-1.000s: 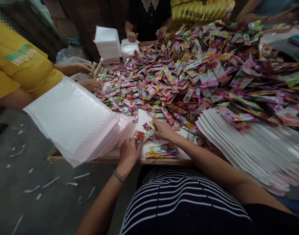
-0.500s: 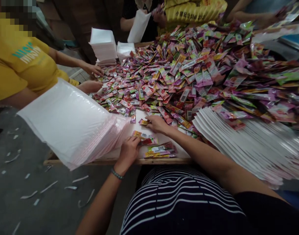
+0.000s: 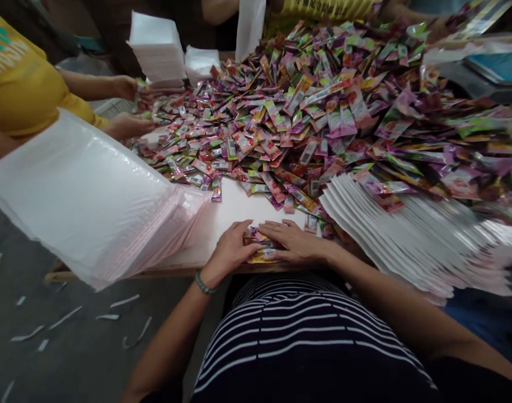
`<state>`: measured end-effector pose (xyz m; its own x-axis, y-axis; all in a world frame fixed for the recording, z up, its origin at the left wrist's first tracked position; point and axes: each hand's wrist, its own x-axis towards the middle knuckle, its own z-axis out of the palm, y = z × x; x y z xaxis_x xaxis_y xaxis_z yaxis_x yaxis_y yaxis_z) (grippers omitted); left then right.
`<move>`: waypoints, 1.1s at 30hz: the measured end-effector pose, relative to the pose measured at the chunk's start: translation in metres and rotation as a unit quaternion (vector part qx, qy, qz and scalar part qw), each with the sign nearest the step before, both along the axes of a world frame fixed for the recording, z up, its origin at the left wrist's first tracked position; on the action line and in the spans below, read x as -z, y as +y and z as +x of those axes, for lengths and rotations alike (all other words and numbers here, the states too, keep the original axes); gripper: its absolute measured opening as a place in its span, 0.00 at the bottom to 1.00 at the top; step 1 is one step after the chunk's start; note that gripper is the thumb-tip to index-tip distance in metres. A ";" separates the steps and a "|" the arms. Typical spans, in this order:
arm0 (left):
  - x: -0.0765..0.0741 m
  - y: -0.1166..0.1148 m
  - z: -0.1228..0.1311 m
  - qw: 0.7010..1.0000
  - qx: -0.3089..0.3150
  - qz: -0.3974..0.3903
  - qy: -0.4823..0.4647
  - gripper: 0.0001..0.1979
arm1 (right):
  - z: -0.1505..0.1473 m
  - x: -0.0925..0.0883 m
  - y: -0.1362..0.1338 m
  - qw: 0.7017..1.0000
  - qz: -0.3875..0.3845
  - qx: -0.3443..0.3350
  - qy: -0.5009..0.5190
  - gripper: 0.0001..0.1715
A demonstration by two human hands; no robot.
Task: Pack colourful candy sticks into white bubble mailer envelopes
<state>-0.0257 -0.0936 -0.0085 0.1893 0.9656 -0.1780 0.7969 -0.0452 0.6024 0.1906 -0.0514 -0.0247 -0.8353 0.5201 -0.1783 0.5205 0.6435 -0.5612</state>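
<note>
A small bunch of printed snack packets (image 3: 261,256) lies at the table's near edge, between my two hands. My left hand (image 3: 230,246) is closed around its left end, thumb on the near side and fingers on the far side. From the right, my right hand (image 3: 295,242) grips the other end, its fingers stretched over the top and hiding part of the packets. Just beyond them is a bare strip of the white tabletop (image 3: 234,210). Past that rises a big loose heap of similar packets (image 3: 281,112) in pink, purple and green.
White padded mailing bags (image 3: 79,190) overhang the table at left; another fanned stack (image 3: 398,240) lies at right. Behind stand more white bags (image 3: 157,50). A co-worker in a yellow shirt (image 3: 24,73) handles packets at left. Paper strips (image 3: 66,317) litter the floor.
My right hand has come back from the heap's edge toward me. Both hands have closed in on the packets, which are now together in one bunch. The camera view has shifted slightly.
</note>
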 end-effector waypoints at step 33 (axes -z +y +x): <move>-0.143 -0.052 -0.057 0.875 -0.154 0.319 0.331 0.12 | -0.013 0.048 -0.017 0.937 0.350 -0.012 0.011 0.36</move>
<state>-0.0826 -0.1459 0.1342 -0.0384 0.8957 0.4430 0.9951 0.0747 -0.0648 0.1773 -0.0681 -0.0722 -0.8480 0.4841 0.2158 0.4943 0.8693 -0.0077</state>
